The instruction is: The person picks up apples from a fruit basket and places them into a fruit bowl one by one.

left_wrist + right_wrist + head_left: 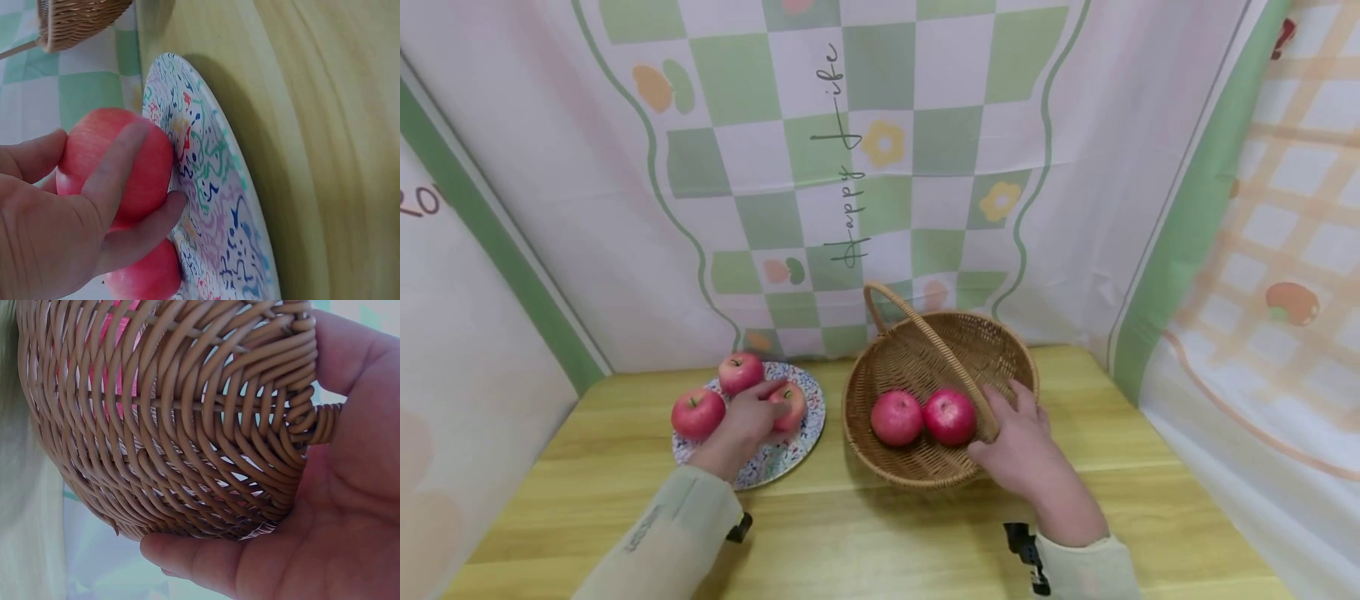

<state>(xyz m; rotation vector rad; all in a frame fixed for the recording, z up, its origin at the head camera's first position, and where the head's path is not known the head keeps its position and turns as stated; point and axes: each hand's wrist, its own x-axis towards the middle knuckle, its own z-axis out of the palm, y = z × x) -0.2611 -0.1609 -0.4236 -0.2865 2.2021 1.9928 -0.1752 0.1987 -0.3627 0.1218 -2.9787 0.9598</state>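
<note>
While looking down at the wood-grain tabletop [842,542], can spot a left hand [748,425] wrapped round a red apple [793,408] on the right side of a squiggle-patterned plate [812,433]. Can see thumb and fingers right up against the fruit, but can't tell whether resting fully on the plate or lifted a touch. Got a back apple [741,372] and a left apple [698,414] sharing that same plate. Over on the other side, got a right hand [1018,442] holding the rim of a brown wicker basket [1003,350] at the foot of its arched handle [928,327], with fingers a bit spread. Inside, can see one deep-red apple [896,418] side by side with another deep-red apple [950,417]. Behind everything, got a green-and-white checked backdrop [880,192].
</note>
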